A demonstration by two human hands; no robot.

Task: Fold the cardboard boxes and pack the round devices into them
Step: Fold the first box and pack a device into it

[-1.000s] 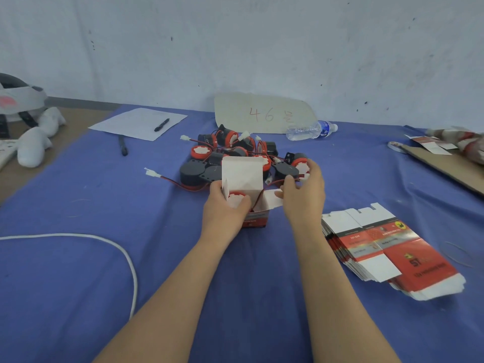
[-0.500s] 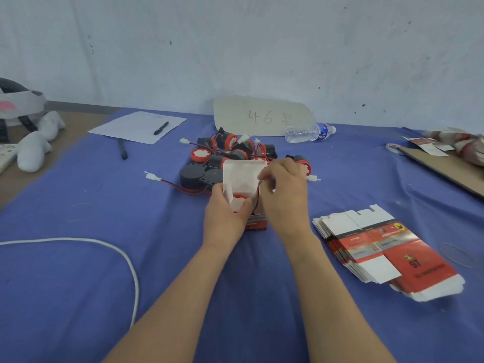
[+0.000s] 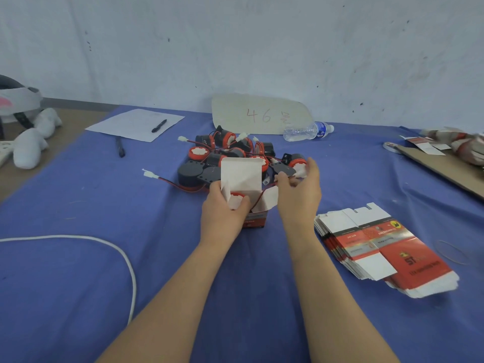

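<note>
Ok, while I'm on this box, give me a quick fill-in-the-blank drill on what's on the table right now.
1. The left hand holds a box whose top flap stands ___.
2. The pen lies on a sheet of ___.
3. The stack of flat boxes lies on the ___ side of the right hand.
4. The water bottle lies on its ___.
Missing words: open; paper; right; side.
</note>
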